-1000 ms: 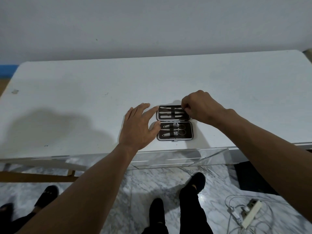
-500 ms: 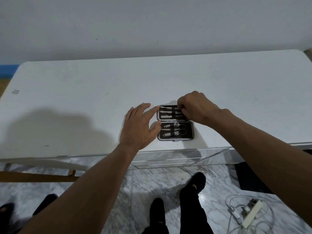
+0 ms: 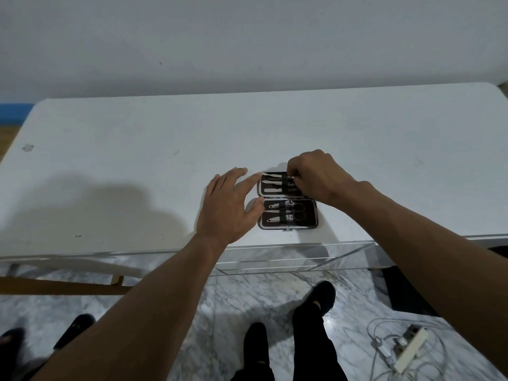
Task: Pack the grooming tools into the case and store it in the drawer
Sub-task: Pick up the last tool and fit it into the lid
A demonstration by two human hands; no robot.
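A small dark grooming case point(image 3: 310, 221) lies spread open near the front edge of the white table point(image 3: 137, 160). Its near half holds clippers and scissors point(image 3: 291, 211) under a strap. The far half holds several slim metal tools point(image 3: 272, 183). My right hand point(image 3: 316, 178) rests over the far half's right side, its fingertips pinched on the end of the topmost slim tool. My left hand point(image 3: 226, 206) lies flat on the table with fingers spread, index finger and thumb touching the case's left edge.
A clear acrylic drawer point(image 3: 297, 257) stands out from under the table's front edge, below the case. On the marble floor at the lower right lies a white power strip point(image 3: 409, 350) with tangled cables. My feet and another person's shoes show below.
My right hand has slid left over the far half of the case and now pinches the top tool. The left hand has hardly moved.
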